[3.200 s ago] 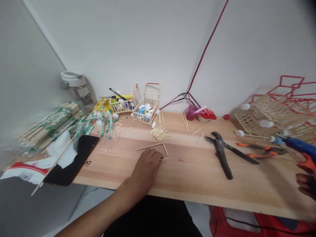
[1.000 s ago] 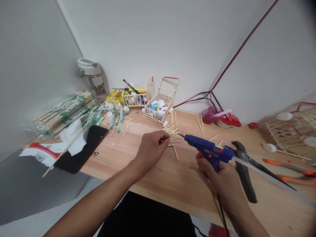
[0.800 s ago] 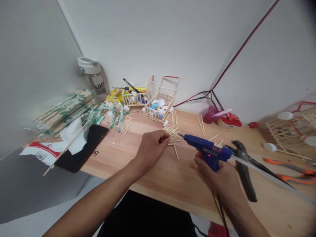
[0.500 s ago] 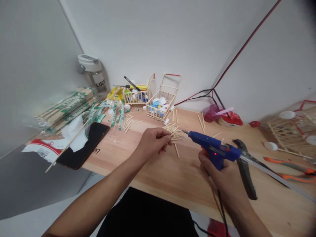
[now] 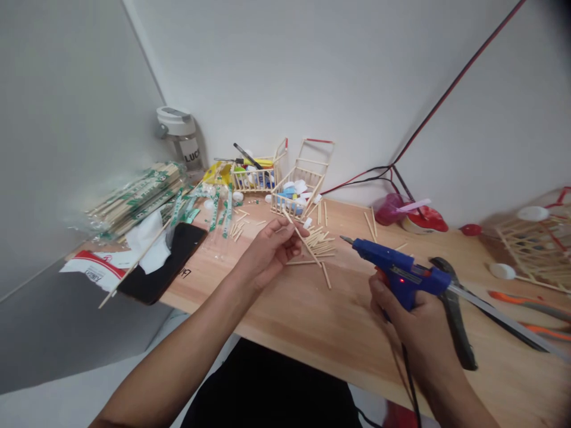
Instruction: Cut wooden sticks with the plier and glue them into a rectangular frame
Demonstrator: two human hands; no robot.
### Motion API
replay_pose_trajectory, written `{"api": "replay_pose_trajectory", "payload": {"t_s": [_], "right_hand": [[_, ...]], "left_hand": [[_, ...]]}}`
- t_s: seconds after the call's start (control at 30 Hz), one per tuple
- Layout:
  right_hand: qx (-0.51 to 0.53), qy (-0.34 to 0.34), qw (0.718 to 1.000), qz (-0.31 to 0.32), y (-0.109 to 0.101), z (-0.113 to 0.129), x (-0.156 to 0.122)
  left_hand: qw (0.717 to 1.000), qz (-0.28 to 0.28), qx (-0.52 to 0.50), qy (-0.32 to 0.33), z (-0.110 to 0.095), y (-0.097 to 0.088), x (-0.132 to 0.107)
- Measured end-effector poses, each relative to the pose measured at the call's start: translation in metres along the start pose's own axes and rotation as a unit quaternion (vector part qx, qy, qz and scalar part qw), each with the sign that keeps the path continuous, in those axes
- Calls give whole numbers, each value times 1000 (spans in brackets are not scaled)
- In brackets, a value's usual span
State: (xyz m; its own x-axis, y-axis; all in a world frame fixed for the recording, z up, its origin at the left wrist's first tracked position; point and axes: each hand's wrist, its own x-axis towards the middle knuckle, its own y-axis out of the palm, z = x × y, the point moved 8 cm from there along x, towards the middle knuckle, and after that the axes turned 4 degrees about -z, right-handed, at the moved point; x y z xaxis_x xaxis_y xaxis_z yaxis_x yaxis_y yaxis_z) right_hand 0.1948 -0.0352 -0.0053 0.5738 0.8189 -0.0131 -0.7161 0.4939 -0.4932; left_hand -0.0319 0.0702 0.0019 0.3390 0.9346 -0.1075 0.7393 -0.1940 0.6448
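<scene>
Two stick baskets point(image 5: 300, 178) hold plastic caps point(image 5: 291, 191); left hand point(image 5: 267, 249) pinches stick point(image 5: 303, 238).

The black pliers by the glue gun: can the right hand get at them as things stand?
Probably, once free: the black pliers lie just beside the right hand, nothing between, but that hand holds the blue glue gun.

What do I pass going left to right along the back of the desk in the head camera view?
Bottle, small stick crate, taller stick crate, pink cup, red-topped tub, red ball, stick frame.
</scene>
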Motion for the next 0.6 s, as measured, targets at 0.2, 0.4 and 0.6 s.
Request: {"api": "replay_pose_trajectory", "payload": {"t_s": [0.2,0.4,0.6], "right_hand": [[13,5,1000,-1,-1,0,2],[29,-2,1000,-5,-2,9,-1],[18,-24,999,-14,-3,11,-2]], "left_hand": [[999,39,5,5,-4,6,-9],[998,63,1,-13,4,10,-17],[998,51,12,-34,13,11,-17]]}}
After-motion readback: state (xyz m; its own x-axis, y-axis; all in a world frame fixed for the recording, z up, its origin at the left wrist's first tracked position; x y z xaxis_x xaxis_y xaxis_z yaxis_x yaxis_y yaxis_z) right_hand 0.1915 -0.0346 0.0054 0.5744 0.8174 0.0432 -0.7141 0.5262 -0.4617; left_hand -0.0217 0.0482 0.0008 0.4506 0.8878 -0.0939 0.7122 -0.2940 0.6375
